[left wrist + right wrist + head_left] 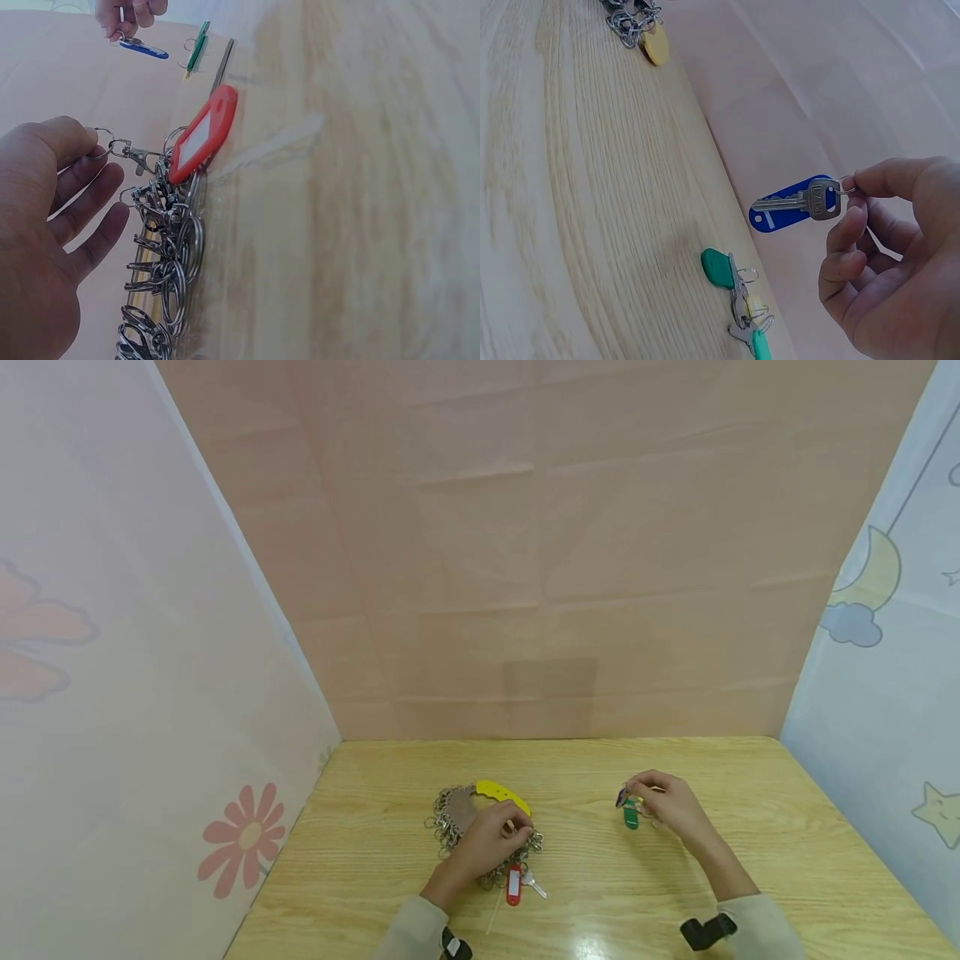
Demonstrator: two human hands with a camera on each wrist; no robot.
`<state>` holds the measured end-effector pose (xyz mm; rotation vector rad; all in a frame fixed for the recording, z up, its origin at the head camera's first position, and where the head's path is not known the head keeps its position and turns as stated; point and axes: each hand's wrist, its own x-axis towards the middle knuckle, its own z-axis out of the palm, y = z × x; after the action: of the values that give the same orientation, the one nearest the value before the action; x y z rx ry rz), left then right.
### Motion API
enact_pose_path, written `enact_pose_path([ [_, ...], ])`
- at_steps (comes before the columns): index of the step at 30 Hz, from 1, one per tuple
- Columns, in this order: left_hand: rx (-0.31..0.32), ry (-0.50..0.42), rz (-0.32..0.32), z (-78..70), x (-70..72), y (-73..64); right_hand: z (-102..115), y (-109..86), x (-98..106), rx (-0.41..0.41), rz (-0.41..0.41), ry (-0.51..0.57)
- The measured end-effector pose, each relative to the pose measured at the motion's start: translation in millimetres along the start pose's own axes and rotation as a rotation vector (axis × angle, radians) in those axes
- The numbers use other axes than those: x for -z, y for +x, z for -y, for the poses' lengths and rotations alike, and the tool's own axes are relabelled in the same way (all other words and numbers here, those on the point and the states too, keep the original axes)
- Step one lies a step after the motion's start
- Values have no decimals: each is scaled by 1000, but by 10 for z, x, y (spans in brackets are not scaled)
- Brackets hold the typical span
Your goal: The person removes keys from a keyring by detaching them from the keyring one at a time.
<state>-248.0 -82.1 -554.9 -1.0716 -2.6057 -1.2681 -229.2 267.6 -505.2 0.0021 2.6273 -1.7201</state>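
My left hand [491, 839] is over a key holder with a yellow handle [504, 795] and many metal swivel clips. In the left wrist view, thumb and finger pinch the split ring [100, 142] of one swivel clip [137, 156]. A red key tag [204, 135] hangs beside it, and its key [534, 884] lies on the table. My right hand [900, 240] pinches the small ring [847, 185] of a silver key [821, 200] with a blue tag [776, 219], raised off the table.
Below the right hand, a green key tag [717, 268] and other keys [740, 300] lie in a loose group on the wooden table [360, 893]. A pinkish-brown backdrop [450, 610] stands behind it, with patterned side walls left and right.
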Motion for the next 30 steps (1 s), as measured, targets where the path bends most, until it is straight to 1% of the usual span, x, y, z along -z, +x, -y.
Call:
enact_pose_path([
  [5, -15, 11, -3, 12, -2, -2, -39, -13, 60, -9, -21, -37],
  [8, -19, 12, -4, 27, -8, -1, -59, -18, 90, -16, -29, -41],
  [16, -4, 4, -2, 31, -5, -12, -108, -46, 128, -43, -25, -52],
  [21, 0, -5, -2, 36, -1, -16, -163, -56, 142, -67, -14, -78],
  [27, 20, -19, 2, 69, -9, -10, -219, -78, 169, -59, -10, -110],
  [30, 27, -24, 2, 77, -7, -11, -239, -91, 172, -66, -16, -105],
])
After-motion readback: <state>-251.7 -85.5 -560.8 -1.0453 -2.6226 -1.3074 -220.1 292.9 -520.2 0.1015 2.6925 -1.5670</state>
